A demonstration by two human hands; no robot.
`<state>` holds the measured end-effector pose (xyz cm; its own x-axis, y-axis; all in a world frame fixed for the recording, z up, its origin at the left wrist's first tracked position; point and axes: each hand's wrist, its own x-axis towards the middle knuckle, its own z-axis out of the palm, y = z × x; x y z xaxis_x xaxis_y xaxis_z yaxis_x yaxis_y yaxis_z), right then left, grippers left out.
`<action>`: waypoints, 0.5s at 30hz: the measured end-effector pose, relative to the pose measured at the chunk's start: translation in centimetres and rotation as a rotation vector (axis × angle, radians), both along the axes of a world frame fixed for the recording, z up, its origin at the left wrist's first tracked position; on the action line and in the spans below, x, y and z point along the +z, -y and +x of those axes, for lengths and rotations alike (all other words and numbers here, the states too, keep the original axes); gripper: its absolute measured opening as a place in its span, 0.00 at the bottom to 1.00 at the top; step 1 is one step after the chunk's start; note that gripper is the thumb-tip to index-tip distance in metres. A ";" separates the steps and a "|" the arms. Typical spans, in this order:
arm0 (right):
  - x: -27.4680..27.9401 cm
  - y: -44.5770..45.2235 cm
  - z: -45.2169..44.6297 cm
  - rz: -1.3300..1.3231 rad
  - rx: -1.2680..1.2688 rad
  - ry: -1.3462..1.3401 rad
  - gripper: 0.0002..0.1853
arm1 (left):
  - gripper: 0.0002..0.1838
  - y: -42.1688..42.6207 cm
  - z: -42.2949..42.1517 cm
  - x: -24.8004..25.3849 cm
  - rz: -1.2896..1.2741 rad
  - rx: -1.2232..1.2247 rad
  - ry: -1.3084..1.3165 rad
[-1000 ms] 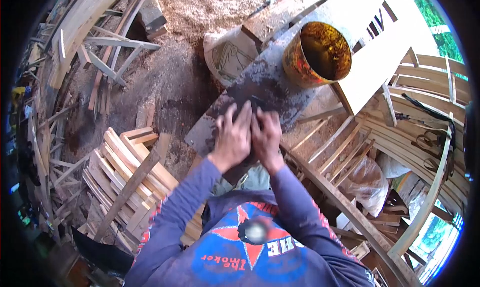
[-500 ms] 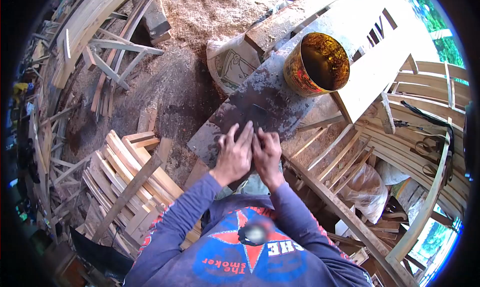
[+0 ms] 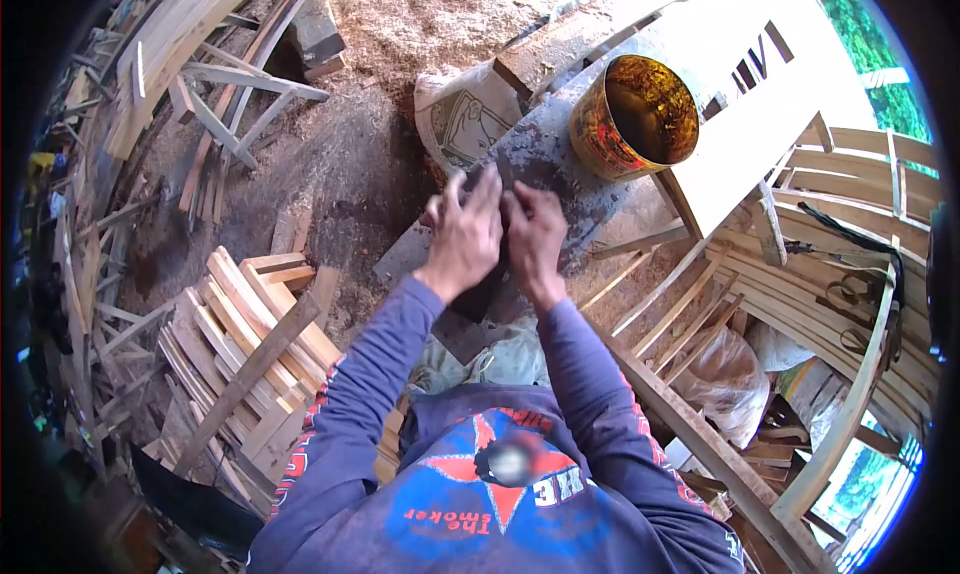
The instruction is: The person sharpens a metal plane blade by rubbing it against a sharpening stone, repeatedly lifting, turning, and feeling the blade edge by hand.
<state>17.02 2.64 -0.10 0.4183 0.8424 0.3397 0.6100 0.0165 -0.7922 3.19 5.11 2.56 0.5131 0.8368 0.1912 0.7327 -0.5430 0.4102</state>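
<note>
- Your left hand [image 3: 465, 232] is lying palm down, its first fingers stretching forward together and the others bending; you are pressing it onto a dark flat piece [image 3: 482, 298], mostly hidden.
- Your right hand [image 3: 533, 229] is sitting just beside it, fingers curling more; whether it is gripping that piece or only bearing on it, I cannot tell.
- The dark piece is showing between your wrists, lying over the long grey board [image 3: 408, 254], which is running diagonally beneath your hands and looking dark and stained around your fingertips.
- Ahead and to your right, a patterned bucket [image 3: 603, 134] is standing on that same board, dark inside, near your right hand but apart from it.
- Beyond your left fingertips, a printed white sack [image 3: 463, 124] is resting beside the board.
- Past the bucket, a pale panel [image 3: 775, 134] with dark slots is spreading out.
- To your left, cut wood [image 3: 260, 319] is lying stacked; sawdust [image 3: 400, 24] is covering the ground ahead.
- To your right, a clear plastic bag [image 3: 725, 384] is lying among timber strips.
</note>
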 end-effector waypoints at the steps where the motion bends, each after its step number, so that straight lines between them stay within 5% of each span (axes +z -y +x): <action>1: 0.8 -0.9 0.4 -0.057 -0.034 -0.263 0.15 | 0.27 -1.7 -0.1 1.2 0.058 0.044 0.081; 5: 6.7 0.8 2.0 -0.084 -0.027 -1.188 0.14 | 0.22 -2.6 -2.5 6.0 0.015 0.190 0.526; 6: 9.5 1.4 1.4 -0.157 -0.086 -1.438 0.15 | 0.21 -1.6 -2.7 5.9 -0.143 0.196 0.671; 8: 7.8 3.7 2.7 -0.177 0.279 -1.879 0.14 | 0.20 0.5 -2.0 7.5 -0.815 0.193 1.044; 9: 9.4 4.1 1.6 -0.290 0.096 -1.970 0.14 | 0.19 1.1 -1.7 8.3 -0.955 0.167 1.066; 12: 10.2 5.6 0.3 -0.366 0.257 -2.284 0.13 | 0.20 1.6 -0.6 8.7 -1.209 0.041 1.442; 15: 11.7 6.6 -0.8 -0.357 0.316 -2.370 0.11 | 0.17 1.8 -1.0 8.9 -1.297 0.001 1.494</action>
